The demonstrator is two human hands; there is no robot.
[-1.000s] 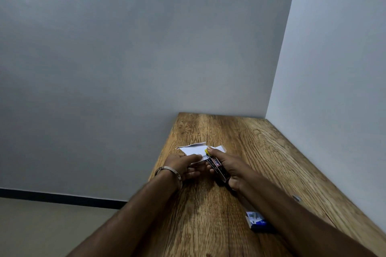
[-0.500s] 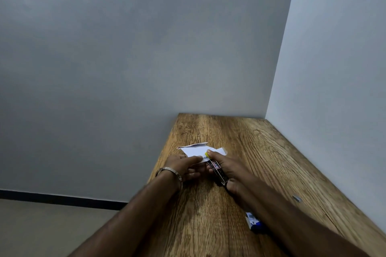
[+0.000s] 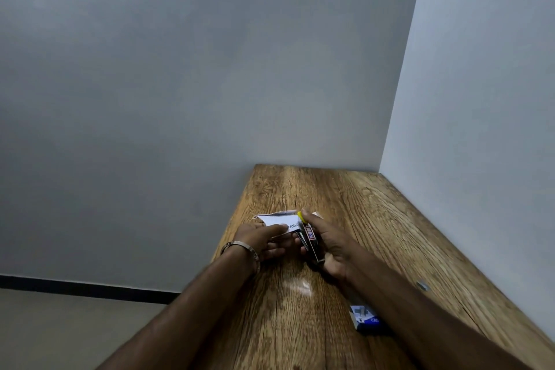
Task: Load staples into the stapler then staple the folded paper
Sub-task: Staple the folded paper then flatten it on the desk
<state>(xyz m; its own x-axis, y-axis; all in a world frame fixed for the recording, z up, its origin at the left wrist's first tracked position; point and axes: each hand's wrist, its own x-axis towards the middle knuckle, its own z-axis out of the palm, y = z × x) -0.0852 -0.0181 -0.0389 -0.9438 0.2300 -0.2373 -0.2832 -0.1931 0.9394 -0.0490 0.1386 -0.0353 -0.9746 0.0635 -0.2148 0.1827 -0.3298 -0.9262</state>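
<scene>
A small folded white paper (image 3: 277, 219) with printed letters lies on the wooden table (image 3: 360, 219). My left hand (image 3: 261, 239), with a metal bangle on the wrist, pinches the paper's near edge. My right hand (image 3: 329, 245) grips a dark stapler (image 3: 309, 237) with a yellow tip and a red label. The stapler's front end sits over the paper's right edge. Whether the paper is between the jaws is hidden by my fingers.
A blue and white staple box (image 3: 366, 317) lies on the table beside my right forearm. A small metal piece (image 3: 423, 285) rests near the right wall. Grey walls close the table at the back and right; the left edge drops to the floor.
Both hands stay at the paper. The stapler's tip has edged slightly further over the paper, and my left fingers have shifted a little along its edge.
</scene>
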